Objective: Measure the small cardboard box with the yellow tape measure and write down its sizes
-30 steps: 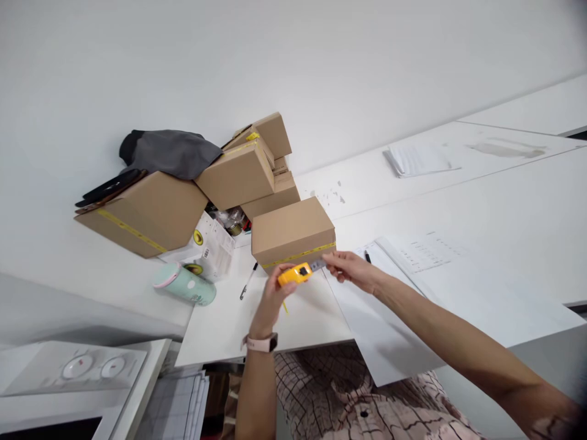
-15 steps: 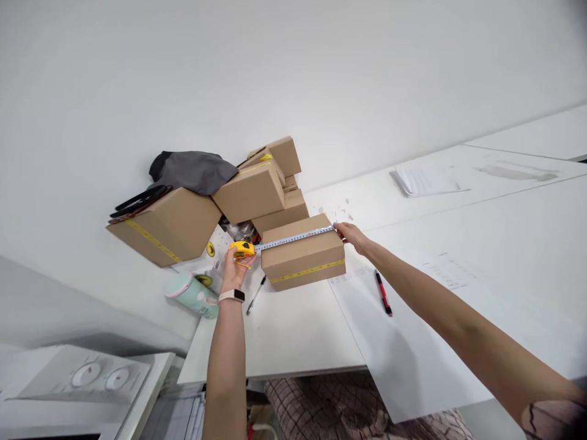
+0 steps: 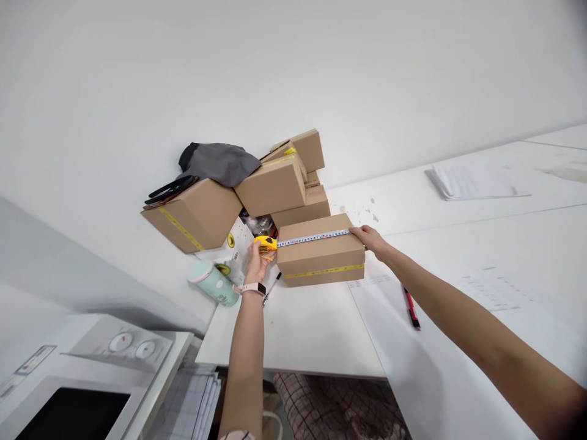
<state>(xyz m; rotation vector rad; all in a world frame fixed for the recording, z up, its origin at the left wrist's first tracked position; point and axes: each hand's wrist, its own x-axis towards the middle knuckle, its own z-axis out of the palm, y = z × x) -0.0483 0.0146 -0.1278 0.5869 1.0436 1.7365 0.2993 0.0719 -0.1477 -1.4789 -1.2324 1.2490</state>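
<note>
Head view: The left hand is closed around the yellow tape measure case, with the fingers wrapped on the housing, and holds it against the left end of the cardboard box. A pale wristwatch sits on the left wrist. The right hand is pinched shut on the free end of the tape blade and rests at the right end of the same box. The blade runs taut and straight along the top face of the box, from the case to the right fingertips, parallel to the long upper edge. The box carries a yellow adhesive band along its front face and stands flat on the white tabletop, toward the far left corner. A black pen lies on the tabletop just beside the left wrist. A mint-green tumbler lies on its side at the left edge of the tabletop. A red pen lies on a paper sheet near the front edge, under the right forearm. Behind the box, further cardboard boxes are stacked against the wall, and a grey cloth is draped over them. A stack of papers lies well apart at the far right.
</note>
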